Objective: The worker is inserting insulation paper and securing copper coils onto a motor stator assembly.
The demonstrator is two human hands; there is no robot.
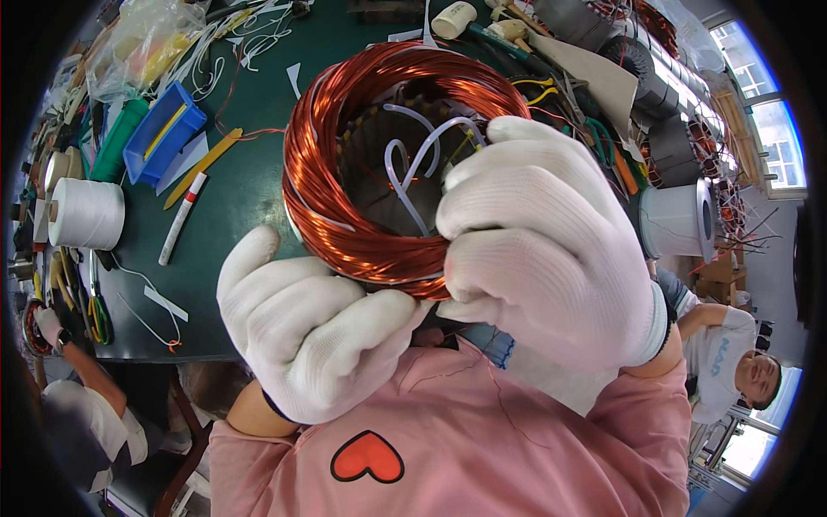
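A motor stator with a thick ring of copper winding (332, 185) stands on its end on the green table in front of me. Clear-white sleeving tubes (398, 177) loop inside its bore. Both my hands wear white knit gloves. My left hand (314, 332) is at the winding's lower left edge, its thumb and forefinger pinched together and one outer finger raised. Curled over the winding's right side is my right hand (543, 228), its fingertips closed at the lower right edge beside the left pinch. Whatever lies between the fingertips is too small or hidden to make out.
A blue tray (164, 138), a marker (183, 220), a yellow strip (202, 168) and a white thread spool (86, 214) lie left. Pliers (538, 90), a mallet (455, 21) and another spool (676, 222) sit right. Other people are at both sides.
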